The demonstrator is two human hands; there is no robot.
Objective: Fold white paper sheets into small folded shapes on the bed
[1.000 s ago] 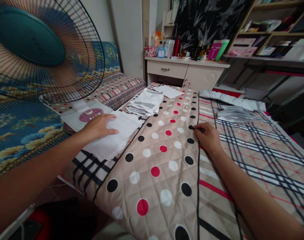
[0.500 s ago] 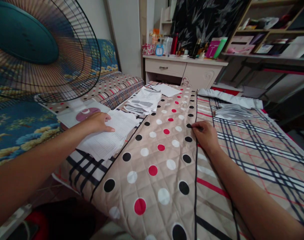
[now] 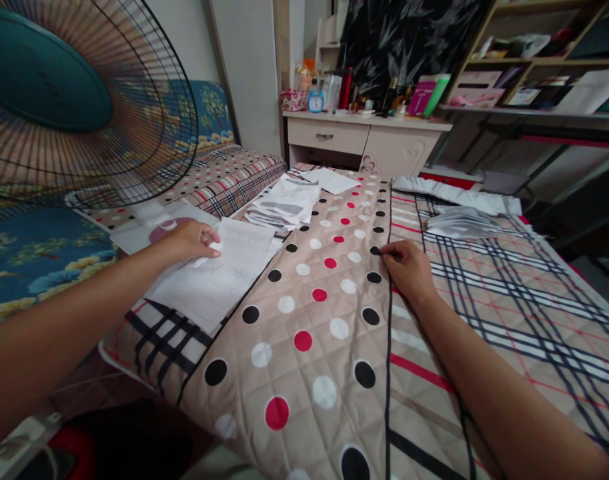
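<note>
My left hand (image 3: 197, 241) is at the left edge of the bed, its thumb and fingers closed on a sheet of paper (image 3: 234, 257) covered in fine print or writing. Under that sheet lie more papers, their edges fanned unevenly. My right hand (image 3: 409, 268) rests on the dotted quilted bedspread (image 3: 304, 373), fingertips pinched together beside a black dot; whatever may be between them is hidden. Farther back is a loose pile of papers (image 3: 287, 203), with a white sheet (image 3: 331, 180) at its far end. To the right lies another stack of papers (image 3: 461, 223).
A large fan (image 3: 154, 100) stands close on the left, above my left forearm. Behind the right stack lies a long white crumpled packet (image 3: 454, 193). A white dresser (image 3: 329, 135) with bottles and a blue clock (image 3: 315, 100) stands beyond the bed. Shelves (image 3: 519, 63) are at the right.
My left thumb and fingers have drawn together on the top sheet, which has shifted a little and puckers beneath them. My right hand stays in place. The view has moved slightly.
</note>
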